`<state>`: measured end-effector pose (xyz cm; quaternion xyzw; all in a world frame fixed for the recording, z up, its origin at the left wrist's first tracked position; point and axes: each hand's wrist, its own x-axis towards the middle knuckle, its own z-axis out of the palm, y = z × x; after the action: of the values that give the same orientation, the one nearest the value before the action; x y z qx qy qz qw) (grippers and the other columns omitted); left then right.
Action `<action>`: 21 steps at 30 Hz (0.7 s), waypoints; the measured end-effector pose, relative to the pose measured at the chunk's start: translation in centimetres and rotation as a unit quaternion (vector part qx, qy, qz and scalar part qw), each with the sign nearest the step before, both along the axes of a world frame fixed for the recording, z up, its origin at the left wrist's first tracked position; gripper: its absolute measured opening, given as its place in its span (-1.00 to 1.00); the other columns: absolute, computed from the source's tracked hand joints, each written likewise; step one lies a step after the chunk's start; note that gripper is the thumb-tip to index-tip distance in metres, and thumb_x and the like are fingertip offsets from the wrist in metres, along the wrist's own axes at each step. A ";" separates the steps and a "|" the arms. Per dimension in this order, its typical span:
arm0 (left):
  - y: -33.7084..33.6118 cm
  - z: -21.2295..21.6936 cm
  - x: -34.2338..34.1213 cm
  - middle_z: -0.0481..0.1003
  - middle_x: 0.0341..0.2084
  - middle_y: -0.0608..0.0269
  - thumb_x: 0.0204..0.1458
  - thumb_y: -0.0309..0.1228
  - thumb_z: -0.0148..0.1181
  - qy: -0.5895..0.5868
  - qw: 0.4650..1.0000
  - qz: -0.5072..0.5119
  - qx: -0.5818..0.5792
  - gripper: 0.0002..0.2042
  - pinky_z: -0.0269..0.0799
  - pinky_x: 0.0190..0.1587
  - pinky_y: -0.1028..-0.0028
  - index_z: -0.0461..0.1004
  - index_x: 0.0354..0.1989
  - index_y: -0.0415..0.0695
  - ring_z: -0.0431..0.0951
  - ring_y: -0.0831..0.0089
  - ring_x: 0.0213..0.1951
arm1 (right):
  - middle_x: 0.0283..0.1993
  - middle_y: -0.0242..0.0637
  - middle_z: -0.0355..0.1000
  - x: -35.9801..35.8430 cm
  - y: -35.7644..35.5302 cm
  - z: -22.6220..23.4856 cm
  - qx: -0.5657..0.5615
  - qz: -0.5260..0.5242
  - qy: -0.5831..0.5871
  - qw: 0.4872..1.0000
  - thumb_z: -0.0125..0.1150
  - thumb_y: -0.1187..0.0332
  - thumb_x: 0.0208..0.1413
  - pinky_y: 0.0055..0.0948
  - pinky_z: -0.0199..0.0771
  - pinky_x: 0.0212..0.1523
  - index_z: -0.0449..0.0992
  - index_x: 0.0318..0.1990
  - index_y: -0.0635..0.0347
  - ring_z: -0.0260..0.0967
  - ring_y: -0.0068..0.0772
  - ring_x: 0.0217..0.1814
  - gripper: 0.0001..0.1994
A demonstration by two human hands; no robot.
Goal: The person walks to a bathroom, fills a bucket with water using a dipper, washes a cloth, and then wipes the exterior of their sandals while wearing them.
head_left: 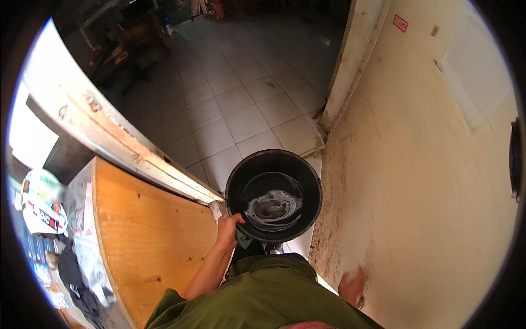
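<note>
A black round bucket [234,174] is in front of my body, with water and whitish foam [274,207] inside. My left hand [228,229] is closed on the bucket's near left rim. A dark green cloth [243,239] hangs just beside those fingers; whether the hand also grips it, I cannot tell. Low on the right, my right hand [351,286] holds nothing, and its fingers are apart. It is beside the stained cream wall panel [405,181]; whether it touches the panel is unclear.
A doorway with a worn left frame [123,140] and a right frame [350,71] opens onto a dim room with a tiled floor [235,101]. A wooden board [156,236] stands close on my left, with cluttered items beyond it. A red sticker [400,23] is on the panel.
</note>
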<state>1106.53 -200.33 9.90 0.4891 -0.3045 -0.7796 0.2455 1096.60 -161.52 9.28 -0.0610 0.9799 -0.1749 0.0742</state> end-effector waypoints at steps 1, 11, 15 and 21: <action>-1.7 -0.4 -0.5 0.41 -0.62 0.23 -0.38 -0.67 -0.01 -0.009 1.000 0.001 -0.002 -0.88 0.33 -0.49 0.51 0.37 -0.57 -0.31 0.40 0.44 -0.57 | 0.01 0.11 0.24 1.3 1.5 -1.6 0.017 -0.044 -0.012 0.999 0.10 0.29 -0.09 -0.17 0.15 0.08 0.20 0.06 0.31 0.17 0.04 0.07 -0.48; -20.7 -4.9 -10.3 0.46 -0.58 0.23 -0.38 -0.61 0.06 -0.025 0.999 -0.009 -0.044 -0.84 0.28 -0.44 0.55 0.45 -0.52 -0.30 0.39 0.50 -0.53 | -0.04 -0.05 0.32 -7.1 -10.0 -6.3 0.243 -0.334 -0.265 0.871 -0.18 0.02 0.12 -0.21 0.27 -0.04 0.30 0.00 0.21 0.29 -0.16 0.01 -0.53; -27.8 -7.2 -13.7 0.44 -0.58 0.27 -0.38 -0.61 0.06 -0.066 0.995 -0.006 -0.069 -0.88 0.32 -0.46 0.47 0.42 -0.56 -0.27 0.42 0.44 -0.52 | 0.00 -0.08 0.29 -12.2 -17.9 -8.7 0.177 -0.276 -0.266 0.907 -0.16 0.06 0.13 -0.24 0.23 0.00 0.26 0.04 0.24 0.26 -0.18 0.03 -0.53; -39.6 -5.3 -19.3 0.42 -0.60 0.28 -0.38 -0.59 0.07 -0.072 0.996 0.012 -0.047 -0.89 0.30 -0.46 0.46 0.41 -0.57 -0.26 0.39 0.45 -0.55 | 0.06 -0.13 0.25 -22.3 -34.3 -11.2 -0.114 -0.137 -0.288 0.941 -0.13 0.11 0.15 -0.29 0.19 0.06 0.20 0.09 0.29 0.23 -0.21 0.06 -0.52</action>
<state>1087.27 -239.96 4.57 0.5359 -0.3516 -0.7241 0.2550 1074.31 -195.80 -1.97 0.1189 0.8889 -0.3043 0.3210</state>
